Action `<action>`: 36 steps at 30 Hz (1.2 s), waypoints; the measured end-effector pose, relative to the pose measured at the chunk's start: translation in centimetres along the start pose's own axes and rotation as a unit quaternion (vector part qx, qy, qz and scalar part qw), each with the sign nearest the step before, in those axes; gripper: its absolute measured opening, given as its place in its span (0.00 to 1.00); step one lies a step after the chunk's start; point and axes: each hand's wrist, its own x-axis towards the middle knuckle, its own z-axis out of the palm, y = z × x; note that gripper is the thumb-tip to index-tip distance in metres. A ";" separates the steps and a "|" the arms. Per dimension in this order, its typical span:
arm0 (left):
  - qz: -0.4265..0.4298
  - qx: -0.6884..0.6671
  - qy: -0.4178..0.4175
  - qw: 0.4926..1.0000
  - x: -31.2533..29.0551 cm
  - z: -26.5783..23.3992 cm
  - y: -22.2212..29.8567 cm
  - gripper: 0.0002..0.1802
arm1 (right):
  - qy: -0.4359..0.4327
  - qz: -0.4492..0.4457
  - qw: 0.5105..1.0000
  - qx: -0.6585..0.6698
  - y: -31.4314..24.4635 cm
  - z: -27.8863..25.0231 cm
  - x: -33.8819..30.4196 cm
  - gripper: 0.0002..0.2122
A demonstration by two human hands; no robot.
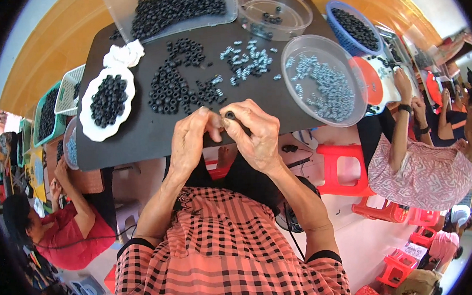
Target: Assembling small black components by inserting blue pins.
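Both of my hands meet over the near edge of the dark table, fingertips close together. My right hand (256, 134) pinches a small black ring-shaped part (230, 115) between thumb and fingers. Beside it, my left hand (189, 137) has its thumb and fingers drawn together; whatever they hold is hidden. Just beyond my hands lies a loose heap of black ring-shaped parts (168, 89). To its right are scattered small blue-grey pieces (249, 60). More of these blue-grey pieces (324, 85) fill a round clear tray (289, 51) on the right.
A white scalloped plate (86, 116) of black parts and a crumpled white cloth (124, 55) are at left. Behind stand a clear bin (117, 11) of black parts and a round clear container (303, 21). Co-workers sit on both sides; a red stool (329, 169) stands right.
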 end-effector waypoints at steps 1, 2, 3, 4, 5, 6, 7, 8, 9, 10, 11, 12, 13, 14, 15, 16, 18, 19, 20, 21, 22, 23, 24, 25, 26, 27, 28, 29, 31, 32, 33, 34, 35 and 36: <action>-0.004 -0.008 0.006 1.000 -0.1 0.0 0.0 0.24 | 0.000 -0.001 1.000 -0.007 -0.4 -0.4 0.7 0.06; -0.002 -0.013 0.003 1.000 0.1 0.0 -0.6 0.24 | -0.004 -0.016 0.998 -0.058 -0.6 -1.1 1.6 0.05; 0.021 -0.039 0.007 0.999 -0.2 -0.1 -1.6 0.23 | -0.015 -0.036 0.994 -0.102 -1.0 -1.5 2.5 0.05; 0.043 -0.065 0.004 0.997 -0.1 0.0 -2.1 0.23 | -0.014 -0.030 0.989 -0.144 -0.8 -2.2 3.7 0.05; 0.046 -0.070 0.009 0.996 -0.3 0.1 -2.0 0.23 | -0.011 -0.003 0.989 -0.150 -0.5 -2.9 5.0 0.05; 0.039 -0.050 0.011 0.998 -0.5 0.2 -1.9 0.22 | 0.026 -0.013 0.986 -0.166 0.3 -3.2 6.6 0.05; 0.033 -0.031 0.008 0.999 -0.4 0.4 -1.5 0.22 | 0.031 -0.039 0.975 -0.215 1.5 -4.2 8.4 0.06; 0.038 -0.002 0.007 0.999 -0.4 0.4 -1.4 0.20 | 0.048 -0.074 0.973 -0.214 3.2 -4.9 10.3 0.06; 0.063 0.021 -0.012 0.998 -0.2 0.4 -0.9 0.20 | 0.066 -0.069 0.969 -0.229 4.5 -5.7 12.2 0.07; 0.072 0.016 -0.020 0.997 0.1 0.5 -0.8 0.19 | 0.083 -0.062 0.965 -0.241 5.7 -6.6 13.8 0.07; 0.079 0.011 -0.026 0.996 0.3 0.5 -0.9 0.19 | 0.083 -0.044 0.970 -0.226 6.6 -7.2 15.2 0.09; 0.073 0.010 -0.020 0.997 0.5 0.5 -0.7 0.19 | 0.076 -0.036 0.962 -0.260 8.6 -8.4 16.4 0.10; 0.051 0.017 -0.032 0.998 0.6 0.3 -0.5 0.20 | 0.047 -0.004 0.943 -0.331 9.2 -8.8 17.3 0.12; 0.032 0.023 -0.048 0.998 0.8 0.3 -0.5 0.21 | 0.058 -0.008 0.932 -0.358 10.1 -9.0 17.8 0.13; 0.026 0.021 -0.040 0.999 0.8 0.1 -0.6 0.21 | 0.069 -0.013 0.921 -0.384 10.1 -8.4 18.1 0.14; 0.029 0.027 -0.045 0.998 0.8 0.0 -0.7 0.20 | 0.062 -0.011 0.922 -0.382 10.1 -7.9 17.8 0.14; 0.018 0.028 -0.059 0.998 0.9 0.0 -0.8 0.18 | 0.072 -0.096 0.935 -0.335 9.2 -7.4 16.5 0.13; 0.010 0.027 -0.053 0.998 0.8 -0.2 -0.9 0.18 | 0.037 -0.056 0.958 -0.280 7.4 -6.0 15.3 0.12; 0.022 0.027 -0.056 0.998 0.8 -0.3 -1.0 0.18 | 0.006 -0.016 0.973 -0.229 4.6 -4.6 13.7 0.11; 0.034 0.028 -0.058 0.997 0.7 -0.4 -1.2 0.18 | -0.045 0.015 0.976 -0.214 1.8 -3.3 12.1 0.09; 0.029 0.028 -0.056 0.998 0.6 -0.3 -1.3 0.18 | -0.096 0.045 0.975 -0.195 -0.6 -2.1 10.4 0.07; 0.041 0.013 -0.037 0.998 0.5 -0.2 -1.5 0.16 | -0.157 0.012 0.974 -0.165 -2.2 -1.2 8.8 0.05; 0.053 -0.002 -0.020 0.998 0.5 -0.1 -1.6 0.14 | -0.183 0.015 0.976 -0.120 -2.9 -0.2 7.1 0.04; 0.051 -0.002 -0.025 0.998 0.5 0.0 -1.7 0.14 | -0.205 -0.043 0.973 -0.098 -2.8 0.6 5.5 0.06; 0.094 -0.015 -0.026 0.995 0.5 0.1 -1.8 0.12 | -0.218 -0.058 0.956 -0.185 -3.8 1.3 4.1 0.09; 0.137 -0.028 -0.026 0.990 0.6 0.1 -1.9 0.11 | -0.219 -0.095 0.940 -0.243 -4.2 1.7 3.2 0.12; 0.121 -0.036 -0.054 0.991 0.7 -0.5 -2.5 0.11 | -0.186 -0.101 0.946 -0.244 -4.4 2.2 2.5 0.12; 0.120 -0.036 -0.054 0.991 0.6 -0.5 -2.6 0.11 | -0.154 -0.107 0.952 -0.244 -4.4 2.7 1.7 0.12; 0.119 -0.005 -0.054 0.991 0.7 -0.2 -2.2 0.10 | -0.125 -0.124 0.952 -0.252 -4.4 3.5 0.3 0.12; 0.105 0.010 -0.042 0.994 0.8 0.0 -2.5 0.10 | -0.096 -0.142 0.950 -0.259 -4.5 3.9 -0.3 0.12; 0.106 0.010 -0.042 0.993 0.9 0.0 -2.6 0.10 | -0.096 -0.143 0.950 -0.260 -4.7 4.2 -0.8 0.12; 0.086 0.004 -0.049 0.995 0.9 0.0 -2.7 0.10 | -0.099 -0.131 0.958 -0.234 -5.0 4.5 -1.2 0.12; 0.066 -0.002 -0.055 0.996 0.9 0.0 -2.7 0.09 | -0.102 -0.121 0.965 -0.208 -5.1 4.6 -1.4 0.11; 0.085 0.011 -0.045 0.995 0.9 -0.1 -2.3 0.08 | -0.120 -0.127 0.959 -0.224 -5.1 4.4 -1.1 0.11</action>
